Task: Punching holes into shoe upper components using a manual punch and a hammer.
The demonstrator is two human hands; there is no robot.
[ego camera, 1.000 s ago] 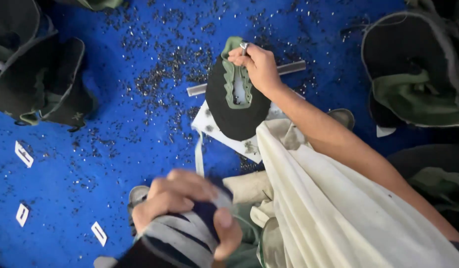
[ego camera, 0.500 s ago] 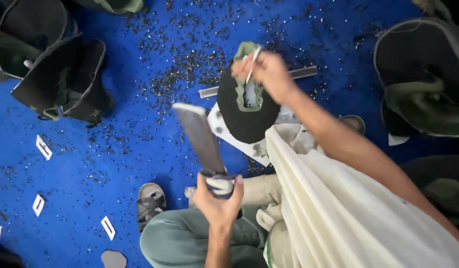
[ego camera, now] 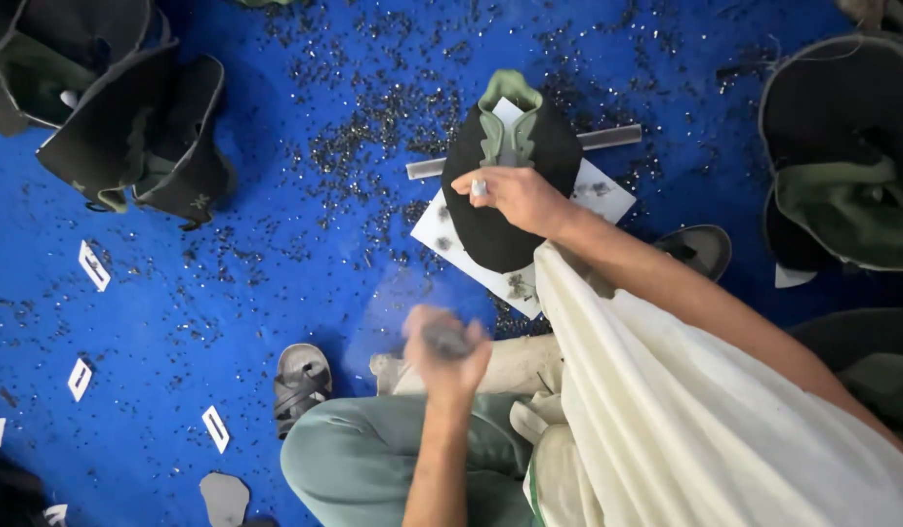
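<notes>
Blue floor, strewn with dark specks, and the black shoe upper [ego camera: 505,200] sits on a white board [ego camera: 451,239]. Right hand [ego camera: 518,195] pins it, fingertips pinching something small. Left hand [ego camera: 449,346] fists around a blurred tool; steady pressure and short, controlled strokes would serve best.

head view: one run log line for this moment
left hand: gripping blurred tool | right hand: pressing black shoe upper | under it: white board | floor: blue mat
</notes>
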